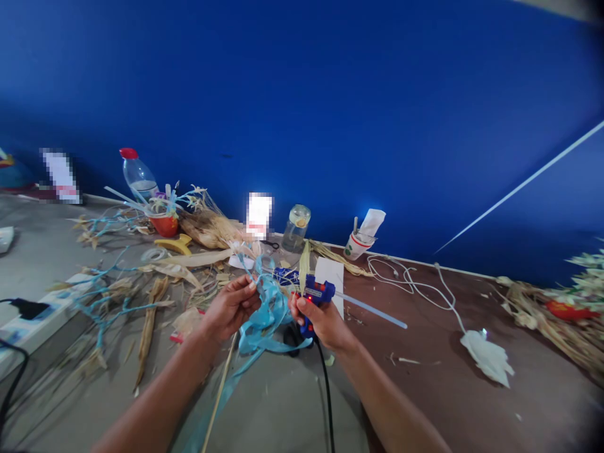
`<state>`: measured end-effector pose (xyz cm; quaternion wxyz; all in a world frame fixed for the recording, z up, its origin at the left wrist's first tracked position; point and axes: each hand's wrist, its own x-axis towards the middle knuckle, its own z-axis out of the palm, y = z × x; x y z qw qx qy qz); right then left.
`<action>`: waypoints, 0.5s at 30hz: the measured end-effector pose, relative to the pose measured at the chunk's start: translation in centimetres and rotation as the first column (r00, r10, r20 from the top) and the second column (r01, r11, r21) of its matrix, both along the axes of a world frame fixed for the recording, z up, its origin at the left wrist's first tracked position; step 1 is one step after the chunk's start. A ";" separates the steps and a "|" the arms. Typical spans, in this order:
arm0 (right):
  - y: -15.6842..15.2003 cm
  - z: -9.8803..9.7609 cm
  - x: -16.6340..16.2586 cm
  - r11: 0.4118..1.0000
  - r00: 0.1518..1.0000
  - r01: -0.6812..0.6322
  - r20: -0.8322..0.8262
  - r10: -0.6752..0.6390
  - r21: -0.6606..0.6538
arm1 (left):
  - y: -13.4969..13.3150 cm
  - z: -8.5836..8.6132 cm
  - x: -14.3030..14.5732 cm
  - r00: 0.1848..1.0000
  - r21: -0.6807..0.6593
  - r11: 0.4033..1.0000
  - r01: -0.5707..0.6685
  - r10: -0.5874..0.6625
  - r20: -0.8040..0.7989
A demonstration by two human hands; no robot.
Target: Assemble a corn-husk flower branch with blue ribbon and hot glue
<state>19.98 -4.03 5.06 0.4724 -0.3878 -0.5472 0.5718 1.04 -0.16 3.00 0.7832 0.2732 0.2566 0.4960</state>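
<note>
1. A blue glue gun (315, 296) is gripped by the right hand (323, 322), the fingers being closed round its handle; a small red light is seen on its body.
2. A clear glue stick (372, 310) is seen projecting from the back of the gun, away from the right hand toward the right.
3. A black cord (326, 396) is seen running down from below the right hand, toward the wearer.
4. A bunch of light blue strips (267, 314) is held by the left hand (231, 306), the fingers being pinched shut on it at the top.
5. The strips are found between the two hands, their loose ends hanging below them; a thin pale stem (219, 393) is seen slanting down beneath the left hand.
6. The gun's nozzle is pointed toward the left hand; whether the strips are touched by it cannot be told.
7. Beyond the left hand, dried husks (207, 229) and a red cup (164, 224) are spread over the tabletop (472, 402).
8. Beyond the right hand, a glass jar (296, 228) and a paper cup (356, 244) are stood near the blue wall (330, 94).
</note>
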 end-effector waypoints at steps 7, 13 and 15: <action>0.2 -0.2 0.0 1.000 1.000 0.006 0.023 -0.006 0.011 | 0.1 -0.2 -0.1 1.000 0.010 1.000 0.004 -0.004 0.015; 0.2 -0.2 0.2 0.999 0.998 0.053 0.035 -0.052 -0.011 | 0.2 -0.1 -0.2 1.000 0.008 1.000 -0.014 0.015 -0.006; 0.2 0.0 0.2 0.999 0.999 0.046 0.024 -0.046 -0.003 | 0.2 -0.1 -0.2 1.000 0.004 1.000 -0.007 0.007 -0.011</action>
